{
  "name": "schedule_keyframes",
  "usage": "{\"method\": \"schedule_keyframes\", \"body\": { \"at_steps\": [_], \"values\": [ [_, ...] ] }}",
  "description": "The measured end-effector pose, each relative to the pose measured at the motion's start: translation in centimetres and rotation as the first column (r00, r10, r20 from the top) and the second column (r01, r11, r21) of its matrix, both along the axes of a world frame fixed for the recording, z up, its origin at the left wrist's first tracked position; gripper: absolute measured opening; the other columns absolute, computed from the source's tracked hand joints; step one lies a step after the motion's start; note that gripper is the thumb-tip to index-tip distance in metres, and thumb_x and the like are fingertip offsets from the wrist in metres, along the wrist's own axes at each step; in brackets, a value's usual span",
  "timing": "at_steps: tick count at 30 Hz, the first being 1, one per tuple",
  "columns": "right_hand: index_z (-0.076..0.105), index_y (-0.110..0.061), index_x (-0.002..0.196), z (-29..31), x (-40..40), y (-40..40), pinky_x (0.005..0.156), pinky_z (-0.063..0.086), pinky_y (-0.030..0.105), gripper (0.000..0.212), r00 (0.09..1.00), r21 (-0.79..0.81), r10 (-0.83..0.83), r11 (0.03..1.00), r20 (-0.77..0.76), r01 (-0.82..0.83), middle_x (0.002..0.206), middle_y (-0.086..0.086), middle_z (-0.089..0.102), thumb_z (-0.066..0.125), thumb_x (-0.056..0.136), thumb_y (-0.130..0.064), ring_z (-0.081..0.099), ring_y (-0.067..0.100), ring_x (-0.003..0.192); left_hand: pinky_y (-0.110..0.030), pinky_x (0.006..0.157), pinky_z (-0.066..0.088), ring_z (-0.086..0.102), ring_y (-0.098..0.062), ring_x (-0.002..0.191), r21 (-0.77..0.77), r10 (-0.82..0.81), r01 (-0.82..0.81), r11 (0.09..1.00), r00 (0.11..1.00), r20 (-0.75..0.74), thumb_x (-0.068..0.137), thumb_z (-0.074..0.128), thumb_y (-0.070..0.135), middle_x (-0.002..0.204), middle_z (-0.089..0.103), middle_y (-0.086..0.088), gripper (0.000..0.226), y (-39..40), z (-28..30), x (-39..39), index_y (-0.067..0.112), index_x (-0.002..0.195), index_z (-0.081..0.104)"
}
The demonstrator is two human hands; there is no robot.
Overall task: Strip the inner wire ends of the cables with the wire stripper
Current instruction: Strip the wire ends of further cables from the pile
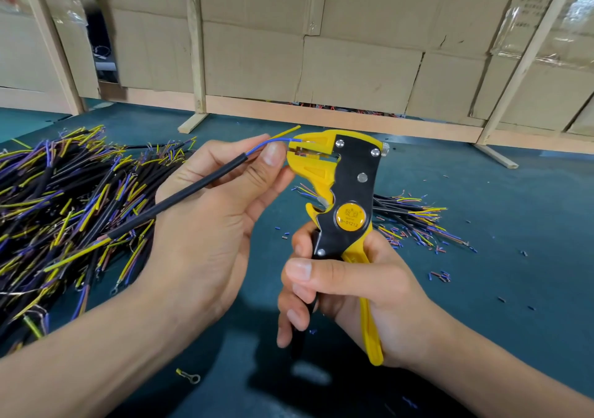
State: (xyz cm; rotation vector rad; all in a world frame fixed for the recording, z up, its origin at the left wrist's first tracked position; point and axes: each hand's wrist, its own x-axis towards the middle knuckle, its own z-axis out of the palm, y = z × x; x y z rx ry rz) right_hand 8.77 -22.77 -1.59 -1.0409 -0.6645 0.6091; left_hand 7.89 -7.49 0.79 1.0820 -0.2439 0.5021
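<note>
My left hand (212,212) holds a black cable (180,200) that runs slantwise across its palm, with the thumb pressed near the cable's upper end. A blue inner wire (273,142) leaves that end and enters the jaws of the yellow and black wire stripper (344,192). A yellow inner wire (286,131) points up past the jaws. My right hand (350,292) grips the stripper's handles, with the tool upright and its jaws facing left.
A big heap of black cables (64,205) with yellow, blue and brown wire ends lies left on the teal table (514,212). A smaller bundle (408,218) lies right behind the stripper, amid insulation scraps (440,276). A ring terminal (189,376) lies near. Cardboard boxes (321,48) stand behind.
</note>
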Motion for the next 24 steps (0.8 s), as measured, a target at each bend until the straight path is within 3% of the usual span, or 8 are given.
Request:
{"method": "schedule_keyframes", "body": {
  "at_steps": [2, 6, 24],
  "values": [
    [0.061, -0.011, 0.085, -0.03, 0.06, -0.03, 0.061, 0.056, 0.045, 0.01, 1.0, -0.001, 0.006, 1.0, -0.002, -0.006, 0.065, 0.011, 0.048, 0.068, 0.082, -0.005, 0.054, 0.026, 0.055, -0.022, 0.072, 0.057, 0.07, -0.013, 0.078, -0.02, -0.027, 0.027, 0.999, 1.0, 0.004, 0.084, 0.067, 0.011, 0.083, 0.07, -0.001, 0.008, 0.06, 0.16, -0.24, 0.015, 0.091, 0.068],
    [0.06, -0.011, 0.085, -0.06, 0.09, -0.08, 0.062, 0.056, 0.046, 0.01, 1.0, -0.004, 0.008, 1.0, 0.006, -0.008, 0.065, 0.01, 0.049, 0.068, 0.082, -0.004, 0.054, 0.026, 0.056, -0.024, 0.076, 0.058, 0.073, -0.016, 0.081, -0.149, 0.021, -0.018, 0.989, 1.0, 0.018, 0.077, 0.069, 0.005, 0.08, 0.074, -0.005, 0.005, -0.46, 0.37, -0.28, 0.006, 0.081, 0.067],
    [0.062, -0.011, 0.083, -0.35, 0.23, 0.01, 0.063, 0.056, 0.046, 0.011, 1.0, -0.001, -0.008, 1.0, 0.027, 0.008, 0.064, 0.012, 0.049, 0.068, 0.08, -0.003, 0.054, 0.026, 0.055, -0.027, 0.079, 0.059, 0.072, -0.016, 0.084, -0.158, 0.036, -0.035, 0.987, 0.999, 0.004, 0.076, 0.071, 0.007, 0.082, 0.073, -0.005, 0.003, -0.21, -0.3, 0.21, 0.01, 0.077, 0.07]
  ]
}}
